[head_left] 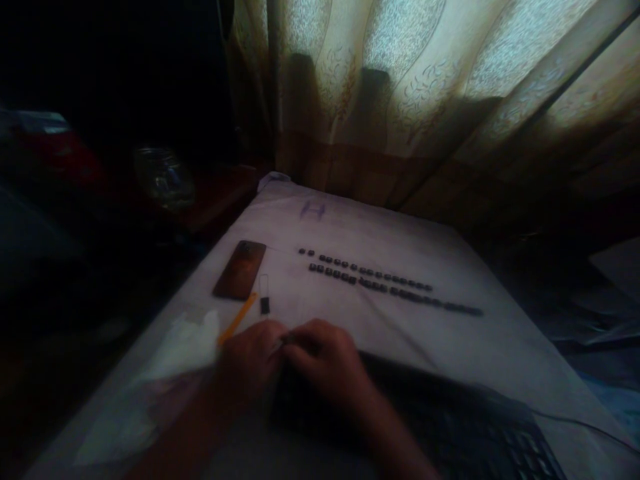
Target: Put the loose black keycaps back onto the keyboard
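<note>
My left hand (253, 350) and my right hand (325, 353) meet above the upper left end of a black keyboard (450, 413). Their fingers are closed in a pinch around a small dark piece (287, 339), about the size of a keycap; blur and dim light hide its exact shape. Beyond my hands, black keycaps (370, 272) lie in two long rows on the table. Just past my left hand rests a wire keycap puller (265, 304) with a black handle. An orange stick (239, 319) lies beside it, partly behind that hand.
A phone (240, 270) lies face down at the table's left edge. Crumpled white tissue or cloth (187, 350) is left of my left hand. The keyboard's cable (580, 421) runs off to the right. A patterned curtain (340, 100) hangs behind the white-covered table (390, 223).
</note>
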Action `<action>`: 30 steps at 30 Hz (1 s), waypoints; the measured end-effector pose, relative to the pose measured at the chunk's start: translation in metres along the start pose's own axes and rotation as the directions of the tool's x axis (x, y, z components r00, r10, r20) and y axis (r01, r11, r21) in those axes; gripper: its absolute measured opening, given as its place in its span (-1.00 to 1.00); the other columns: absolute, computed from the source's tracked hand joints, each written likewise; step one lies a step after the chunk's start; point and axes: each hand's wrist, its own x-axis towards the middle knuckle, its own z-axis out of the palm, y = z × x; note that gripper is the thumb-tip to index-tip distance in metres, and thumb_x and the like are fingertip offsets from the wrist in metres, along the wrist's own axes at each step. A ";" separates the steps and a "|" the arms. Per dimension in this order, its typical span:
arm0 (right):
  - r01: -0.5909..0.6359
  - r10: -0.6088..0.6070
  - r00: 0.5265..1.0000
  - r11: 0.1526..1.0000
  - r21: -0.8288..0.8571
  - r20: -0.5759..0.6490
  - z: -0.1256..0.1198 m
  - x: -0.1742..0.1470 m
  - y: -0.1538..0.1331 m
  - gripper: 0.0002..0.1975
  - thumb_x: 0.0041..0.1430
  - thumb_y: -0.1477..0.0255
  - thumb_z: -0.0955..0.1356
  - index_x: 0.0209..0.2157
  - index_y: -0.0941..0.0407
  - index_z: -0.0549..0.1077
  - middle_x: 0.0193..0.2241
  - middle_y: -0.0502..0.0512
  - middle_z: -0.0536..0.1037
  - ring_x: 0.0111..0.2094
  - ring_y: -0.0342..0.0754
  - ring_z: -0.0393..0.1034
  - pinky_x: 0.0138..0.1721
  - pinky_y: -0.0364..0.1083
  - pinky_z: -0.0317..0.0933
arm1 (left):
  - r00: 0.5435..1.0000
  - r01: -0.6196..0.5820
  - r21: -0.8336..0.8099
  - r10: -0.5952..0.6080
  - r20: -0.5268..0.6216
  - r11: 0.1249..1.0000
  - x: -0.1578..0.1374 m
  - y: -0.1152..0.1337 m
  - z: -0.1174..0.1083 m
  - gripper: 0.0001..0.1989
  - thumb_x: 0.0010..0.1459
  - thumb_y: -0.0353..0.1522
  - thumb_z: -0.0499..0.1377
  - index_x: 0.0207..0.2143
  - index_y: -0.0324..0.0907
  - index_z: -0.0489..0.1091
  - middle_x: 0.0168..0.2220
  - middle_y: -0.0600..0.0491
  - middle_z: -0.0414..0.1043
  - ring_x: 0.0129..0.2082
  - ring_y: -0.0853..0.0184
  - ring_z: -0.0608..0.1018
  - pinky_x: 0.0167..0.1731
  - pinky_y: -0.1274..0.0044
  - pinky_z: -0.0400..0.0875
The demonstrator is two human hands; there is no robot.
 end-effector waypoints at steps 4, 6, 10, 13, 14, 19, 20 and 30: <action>0.060 -0.059 0.998 0.996 -0.063 0.025 -0.007 -0.003 0.002 -0.79 0.06 0.58 0.40 -0.25 0.10 0.62 -0.35 0.07 0.62 -0.31 -0.06 0.48 -0.23 -0.10 0.29 | 0.995 0.013 -0.094 -0.004 0.101 0.996 0.001 0.000 0.000 -0.84 0.33 -0.30 0.04 -0.12 -0.11 0.38 -0.28 0.07 0.55 -0.33 0.34 0.59 -0.28 0.52 0.50; 0.086 -0.082 0.995 0.991 -0.103 0.048 -0.011 -0.005 0.006 -0.75 0.09 0.59 0.39 -0.20 0.08 0.61 -0.32 0.07 0.62 -0.28 -0.05 0.48 -0.19 -0.09 0.30 | 0.982 0.045 -0.186 -0.010 0.188 0.981 0.003 -0.001 -0.001 -0.78 0.32 -0.34 0.06 -0.01 -0.08 0.37 -0.17 0.06 0.56 -0.22 0.33 0.60 -0.16 0.51 0.49; 0.136 -0.126 0.990 0.977 -0.166 0.070 -0.013 -0.009 0.019 -0.75 0.14 0.56 0.37 -0.14 0.08 0.59 -0.30 0.07 0.60 -0.26 -0.05 0.48 -0.17 -0.09 0.31 | 0.946 0.114 -0.367 0.011 0.324 0.923 0.005 -0.004 -0.002 -0.70 0.32 -0.36 0.07 0.08 -0.03 0.36 -0.05 0.07 0.54 -0.09 0.34 0.57 -0.08 0.51 0.45; 0.169 -0.160 0.985 0.975 -0.144 0.066 -0.011 -0.013 0.026 -0.75 0.17 0.55 0.37 -0.12 0.08 0.57 -0.27 0.08 0.61 -0.24 -0.06 0.49 -0.17 -0.10 0.32 | 0.932 0.211 -0.396 -0.062 0.356 0.894 0.005 -0.004 -0.001 -0.74 0.30 -0.35 0.08 0.00 -0.03 0.43 -0.11 0.10 0.57 -0.15 0.34 0.60 -0.13 0.51 0.47; 0.173 -0.167 0.985 0.977 -0.129 0.052 -0.009 -0.014 0.027 -0.75 0.17 0.55 0.37 -0.12 0.08 0.57 -0.26 0.08 0.61 -0.23 -0.06 0.49 -0.16 -0.10 0.32 | 0.926 0.250 -0.388 -0.102 0.363 0.887 0.005 -0.004 0.000 -0.76 0.28 -0.34 0.09 -0.03 -0.03 0.45 -0.14 0.10 0.58 -0.18 0.34 0.60 -0.15 0.51 0.47; 0.157 -0.161 0.985 0.985 -0.071 -0.054 -0.005 -0.017 0.028 -0.80 0.11 0.58 0.39 -0.20 0.11 0.55 -0.28 0.07 0.61 -0.24 -0.05 0.50 -0.18 -0.10 0.32 | 0.902 0.335 -0.357 -0.187 0.388 0.872 0.004 -0.002 0.002 -0.79 0.23 -0.31 0.12 -0.11 -0.05 0.47 -0.22 0.11 0.58 -0.33 0.36 0.59 -0.26 0.51 0.47; 0.152 -0.156 0.986 0.986 -0.068 -0.061 -0.005 -0.016 0.029 -0.81 0.10 0.58 0.40 -0.23 0.11 0.55 -0.31 0.06 0.61 -0.27 -0.06 0.49 -0.20 -0.10 0.32 | 0.901 0.334 -0.359 -0.182 0.394 0.872 0.004 -0.002 0.001 -0.79 0.23 -0.31 0.12 -0.10 -0.05 0.46 -0.21 0.11 0.58 -0.34 0.37 0.58 -0.28 0.53 0.47; 0.005 -0.013 0.994 0.997 -0.077 -0.107 0.001 -0.017 0.037 -0.84 0.07 0.56 0.42 -0.28 0.08 0.59 -0.34 0.05 0.55 -0.30 -0.06 0.46 -0.22 -0.09 0.32 | 0.932 0.283 -0.240 -0.207 0.297 0.928 0.005 -0.020 0.001 -0.75 0.27 -0.30 0.04 -0.10 -0.09 0.46 -0.18 0.05 0.55 -0.20 0.29 0.58 -0.16 0.44 0.48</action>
